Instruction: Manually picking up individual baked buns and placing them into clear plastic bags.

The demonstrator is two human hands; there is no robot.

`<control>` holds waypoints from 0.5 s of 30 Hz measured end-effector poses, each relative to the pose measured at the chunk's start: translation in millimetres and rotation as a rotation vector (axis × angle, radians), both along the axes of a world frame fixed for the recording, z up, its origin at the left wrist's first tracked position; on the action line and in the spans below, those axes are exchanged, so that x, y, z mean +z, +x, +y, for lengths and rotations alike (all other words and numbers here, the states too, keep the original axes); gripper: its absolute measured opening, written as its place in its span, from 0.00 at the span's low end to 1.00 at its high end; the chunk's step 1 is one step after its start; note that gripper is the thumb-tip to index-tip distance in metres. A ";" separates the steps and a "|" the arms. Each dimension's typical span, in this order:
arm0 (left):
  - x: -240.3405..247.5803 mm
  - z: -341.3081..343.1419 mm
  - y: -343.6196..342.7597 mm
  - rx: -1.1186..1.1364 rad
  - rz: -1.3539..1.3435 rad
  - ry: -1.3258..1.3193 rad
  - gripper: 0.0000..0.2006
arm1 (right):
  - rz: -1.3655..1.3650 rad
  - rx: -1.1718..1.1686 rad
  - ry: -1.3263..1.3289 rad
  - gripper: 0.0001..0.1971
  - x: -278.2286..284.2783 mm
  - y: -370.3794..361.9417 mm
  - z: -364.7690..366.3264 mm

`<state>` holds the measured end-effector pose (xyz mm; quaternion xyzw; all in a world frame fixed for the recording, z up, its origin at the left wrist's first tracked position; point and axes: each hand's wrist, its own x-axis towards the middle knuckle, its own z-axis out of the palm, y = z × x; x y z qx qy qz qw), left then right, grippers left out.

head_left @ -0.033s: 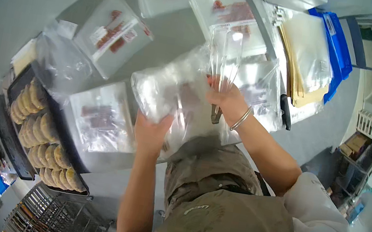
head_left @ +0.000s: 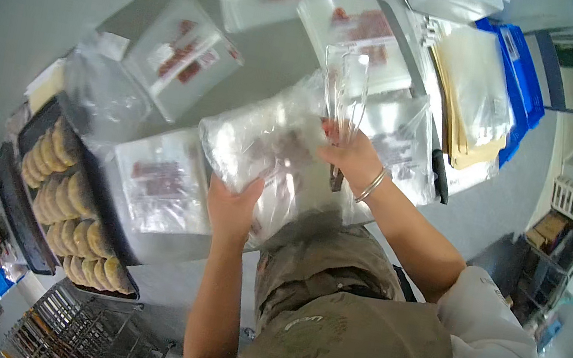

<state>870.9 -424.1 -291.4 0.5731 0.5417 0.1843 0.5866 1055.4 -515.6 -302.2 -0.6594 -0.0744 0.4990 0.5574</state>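
Note:
My left hand (head_left: 233, 204) grips the near left edge of a stack of clear plastic bags (head_left: 256, 136), its thumb on top. The printing on the stack is blurred. In my right hand (head_left: 355, 162) is a pair of metal tongs (head_left: 345, 98), with the arms pointing away from me and over the bags. That hand is at the right side of the stack; whether it also touches the bags I cannot tell. To the left lies another pile of printed bags (head_left: 157, 180), and a further pile (head_left: 399, 141) sits right of my right hand.
Printed bag stacks (head_left: 184, 59) lie farther back on the grey table (head_left: 261, 61). A black tray (head_left: 101, 201) of crescent-shaped pastries (head_left: 75, 238) stands at left, beside a crumpled clear bag (head_left: 104, 91). Yellowish sheets (head_left: 461, 151), a black handle (head_left: 440, 176) and blue bins (head_left: 522, 105) are at right.
The whole view has shifted slightly. Both hands keep nearly the same places on the bags and tongs.

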 end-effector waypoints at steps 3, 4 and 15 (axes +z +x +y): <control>39.4 -1.9 -36.7 0.156 -0.187 -0.115 0.27 | -0.369 0.213 -0.130 0.27 41.2 -1.4 22.7; 59.8 -7.4 -55.2 0.226 -0.241 -0.131 0.28 | -0.530 0.329 -0.290 0.31 59.9 -2.8 30.2; 214.4 -50.7 -140.4 0.434 -0.226 -0.013 0.31 | -1.213 0.739 0.974 0.39 162.4 -85.7 75.2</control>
